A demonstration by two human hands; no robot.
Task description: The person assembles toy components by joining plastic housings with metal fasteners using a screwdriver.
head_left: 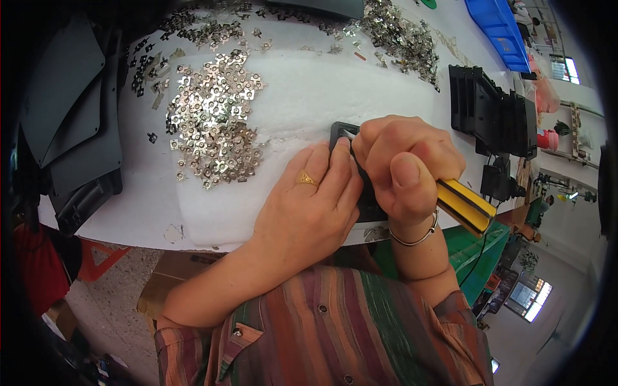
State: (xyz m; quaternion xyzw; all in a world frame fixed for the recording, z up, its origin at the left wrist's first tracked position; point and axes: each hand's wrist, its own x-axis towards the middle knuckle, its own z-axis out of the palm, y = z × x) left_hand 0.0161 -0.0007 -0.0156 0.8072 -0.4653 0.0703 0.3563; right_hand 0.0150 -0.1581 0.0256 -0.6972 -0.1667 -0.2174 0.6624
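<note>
On the white foam sheet (290,83) near the table's front lies a black plastic part (369,204) with a raised rim, mostly covered by my hands. My left hand (309,193), with a gold ring, presses its fingers together on the part's left side and holds it. My right hand (409,161) is closed in a fist around a tool with a yellow and black handle (467,206). The handle sticks out at the lower right of the fist. A small bit of bright metal shows by my left fingertips at the part's upper end; the tool's working end is otherwise hidden.
Left of my hands spreads a heap of small silvery metal clips (215,116). Another metal heap (402,42) lies at the back. Dark plastic panels (71,116) are piled at far left. Black housings (492,106) stand at right, before a blue bin (497,32).
</note>
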